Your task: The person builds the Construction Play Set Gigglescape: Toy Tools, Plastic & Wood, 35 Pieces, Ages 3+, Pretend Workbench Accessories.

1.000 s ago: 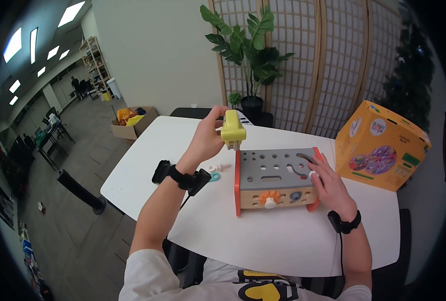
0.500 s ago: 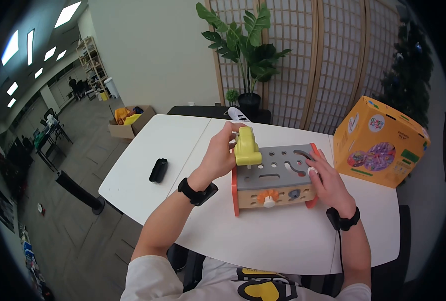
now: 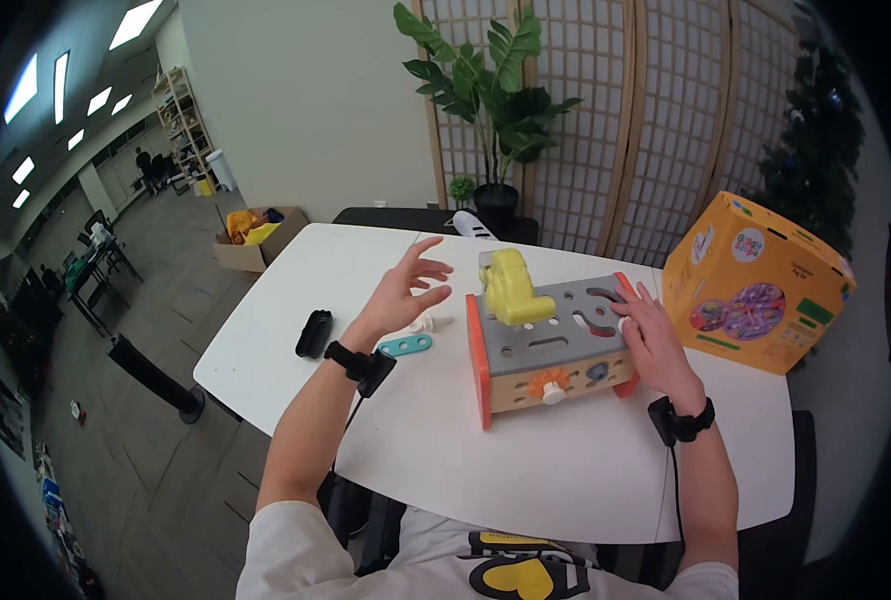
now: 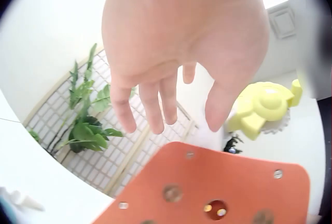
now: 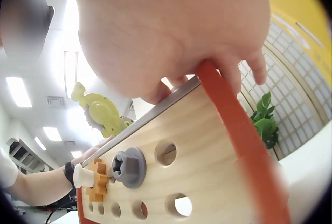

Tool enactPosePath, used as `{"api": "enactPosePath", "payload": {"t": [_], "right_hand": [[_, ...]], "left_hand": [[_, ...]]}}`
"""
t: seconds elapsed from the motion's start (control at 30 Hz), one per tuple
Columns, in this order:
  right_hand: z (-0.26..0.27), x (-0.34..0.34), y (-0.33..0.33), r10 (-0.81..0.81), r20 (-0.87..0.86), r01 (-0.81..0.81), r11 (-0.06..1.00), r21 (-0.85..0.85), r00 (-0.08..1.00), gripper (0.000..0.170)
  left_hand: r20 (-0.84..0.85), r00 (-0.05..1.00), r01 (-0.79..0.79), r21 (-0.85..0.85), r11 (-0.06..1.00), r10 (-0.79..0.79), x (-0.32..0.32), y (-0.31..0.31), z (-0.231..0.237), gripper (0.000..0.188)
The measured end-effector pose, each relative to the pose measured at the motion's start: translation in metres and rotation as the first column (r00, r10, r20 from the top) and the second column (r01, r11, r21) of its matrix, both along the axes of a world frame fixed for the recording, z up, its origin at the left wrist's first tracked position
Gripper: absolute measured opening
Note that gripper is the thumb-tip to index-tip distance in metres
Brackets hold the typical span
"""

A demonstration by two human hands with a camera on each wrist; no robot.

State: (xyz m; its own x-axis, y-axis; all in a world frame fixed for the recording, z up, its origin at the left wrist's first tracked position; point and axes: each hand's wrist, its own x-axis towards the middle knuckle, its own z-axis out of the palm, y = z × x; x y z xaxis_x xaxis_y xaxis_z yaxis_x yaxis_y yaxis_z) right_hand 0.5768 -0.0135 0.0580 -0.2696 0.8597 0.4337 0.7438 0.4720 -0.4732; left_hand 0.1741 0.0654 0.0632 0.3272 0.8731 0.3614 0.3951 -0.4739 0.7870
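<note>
A toy workbench (image 3: 555, 340) with a grey holed top, wooden sides and red end panels stands on the table. On its top, toward the left end, sits a yellow-green toy saw (image 3: 510, 288) with a grey toothed disc. My left hand (image 3: 405, 295) hovers left of the saw, fingers spread and holding nothing; the left wrist view shows it above the red end panel (image 4: 218, 182). My right hand (image 3: 660, 345) rests on the bench's right end, its fingers over the top edge. An orange gear (image 5: 97, 178) with a white peg and a grey bolt (image 5: 128, 167) sit on the front side.
Left of the bench lie a teal holed strip (image 3: 405, 345) and a small white piece (image 3: 427, 323). Farther left on the table is a black case (image 3: 314, 334). A large yellow-orange box (image 3: 755, 285) stands at the right, and a potted plant (image 3: 495, 195) behind the table.
My left hand has let go of the toy saw and drawn back left; the saw now sits on the bench top. The bench has turned slightly. My right hand stays at its right end.
</note>
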Motion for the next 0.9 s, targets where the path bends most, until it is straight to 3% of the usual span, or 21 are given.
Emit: {"api": "enactPosePath", "payload": {"t": [0.03,0.13,0.23,0.37,0.47,0.57,0.67,0.77,0.9], "right_hand": [[0.0,0.001,0.004,-0.016,-0.02,0.016,1.0,-0.016,1.0,0.032],[-0.004,0.009,0.02,-0.007,-0.009,0.008,0.999,0.041,1.0,0.031],[-0.007,0.018,0.032,0.0,-0.025,0.001,0.999,0.054,1.0,0.031],[-0.007,0.021,0.039,0.054,-0.111,-0.053,0.998,0.018,0.992,0.032],[-0.009,0.02,0.041,0.076,-0.166,-0.076,0.997,0.005,0.983,0.032],[-0.008,0.019,0.041,0.09,-0.199,-0.09,0.996,0.008,0.976,0.033],[-0.012,0.02,0.042,0.103,-0.211,-0.099,0.995,0.03,0.972,0.033],[-0.009,0.02,0.041,0.1,-0.222,-0.098,0.995,0.018,0.97,0.033],[-0.009,0.019,0.04,0.094,-0.217,-0.092,0.996,0.019,0.972,0.033]], "left_hand": [[-0.142,0.981,-0.136,-0.001,0.991,0.134,-0.011,0.011,-0.013,0.058],[-0.478,0.859,-0.192,0.036,0.981,0.186,-0.03,0.027,-0.058,0.047],[-0.514,0.842,-0.191,-0.001,0.982,0.163,-0.032,0.031,-0.08,0.041],[-0.596,0.789,-0.131,0.076,0.988,0.151,-0.028,0.04,-0.089,0.036],[-0.608,0.784,-0.078,0.1,0.992,0.123,-0.026,0.04,-0.09,0.03],[-0.51,0.854,-0.07,0.08,0.994,0.102,-0.018,0.024,-0.075,0.025],[-0.327,0.945,-0.042,-0.05,0.998,0.023,-0.005,-0.006,-0.048,0.023],[-0.21,0.976,0.029,-0.101,0.995,-0.049,0.001,-0.026,-0.03,0.022],[-0.231,0.972,0.027,-0.068,0.997,-0.042,0.006,-0.035,-0.016,0.023]]}}
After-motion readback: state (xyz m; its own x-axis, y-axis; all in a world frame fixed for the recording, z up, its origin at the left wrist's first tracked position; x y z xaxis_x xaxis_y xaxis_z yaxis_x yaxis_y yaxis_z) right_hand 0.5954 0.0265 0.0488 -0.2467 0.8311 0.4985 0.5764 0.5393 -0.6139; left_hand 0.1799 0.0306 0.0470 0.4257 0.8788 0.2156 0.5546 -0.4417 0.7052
